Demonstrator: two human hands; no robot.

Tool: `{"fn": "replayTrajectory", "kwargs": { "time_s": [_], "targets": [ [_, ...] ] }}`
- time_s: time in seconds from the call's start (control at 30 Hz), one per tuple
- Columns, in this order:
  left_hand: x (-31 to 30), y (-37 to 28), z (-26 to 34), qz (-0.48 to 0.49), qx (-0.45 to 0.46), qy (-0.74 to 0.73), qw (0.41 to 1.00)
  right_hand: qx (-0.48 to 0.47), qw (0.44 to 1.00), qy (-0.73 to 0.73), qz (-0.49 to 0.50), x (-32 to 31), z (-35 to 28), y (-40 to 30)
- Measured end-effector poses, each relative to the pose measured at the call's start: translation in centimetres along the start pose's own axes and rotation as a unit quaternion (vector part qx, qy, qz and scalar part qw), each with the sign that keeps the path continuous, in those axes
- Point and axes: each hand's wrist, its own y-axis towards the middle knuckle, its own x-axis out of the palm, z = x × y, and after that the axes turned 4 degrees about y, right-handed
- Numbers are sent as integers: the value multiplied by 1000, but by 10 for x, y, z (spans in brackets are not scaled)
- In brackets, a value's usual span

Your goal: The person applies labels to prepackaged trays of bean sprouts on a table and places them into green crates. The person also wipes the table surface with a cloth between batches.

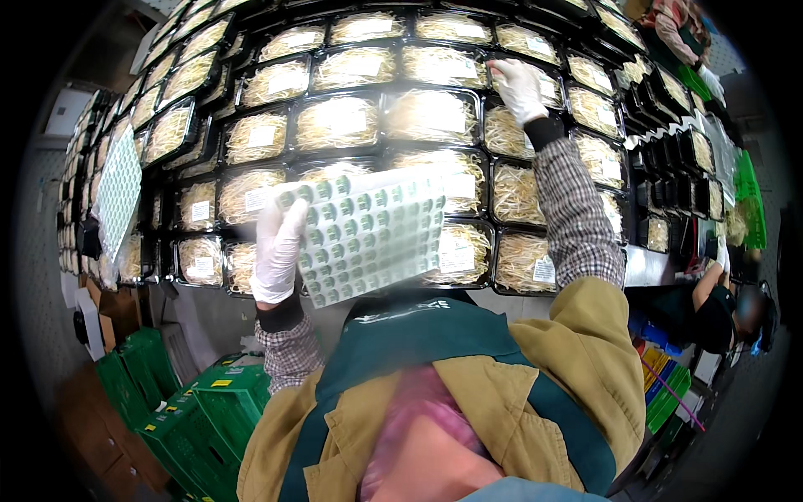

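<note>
My left hand [280, 252], in a white glove, grips a sheet of round green stickers [370, 235] by its left edge. The sheet hangs tilted above the nearest packs and hides some of them. My right hand [518, 88], gloved too, reaches far forward, its fingers over the upper left corner of a black tray of bean sprouts [547, 88]. Whether anything is between those fingertips I cannot tell. Rows of similar clear-topped trays spread before me, such as a pack of bean sprouts [335, 122], many bearing a white label with writing.
Another sticker sheet [119, 191] stands at the left among stacked packs. Green plastic crates [207, 408] are on the floor at lower left. Stacked black trays [671, 154] stand at the right, where a person [715, 307] works; another person [680, 31] is at the upper right.
</note>
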Motion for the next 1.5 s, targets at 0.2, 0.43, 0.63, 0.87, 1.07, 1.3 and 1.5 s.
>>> {"fn": "replayTrajectory", "kwargs": {
  "time_s": [0.2,0.43,0.63,0.87,1.07,1.3,1.5],
  "targets": [
    [1,-9,14,30,-9,4,999,25,990,-119,-70,34,-5,37],
    [-4,-19,2,70,-7,-33,997,-106,971,-209,-52,29,-17,24],
    [-8,-16,0,55,-9,-30,998,-133,971,-201,-5,31,-5,46],
    [-13,-17,-5,63,-5,5,998,-237,968,-65,-49,34,6,59],
    [-16,-17,-10,71,-10,15,997,-234,962,-72,-120,39,20,60],
    [-11,-11,-9,58,-27,3,998,-90,995,21,-35,35,10,51],
    [0,3,0,52,-20,15,998,183,970,-93,-129,47,-24,56]
  ]
}}
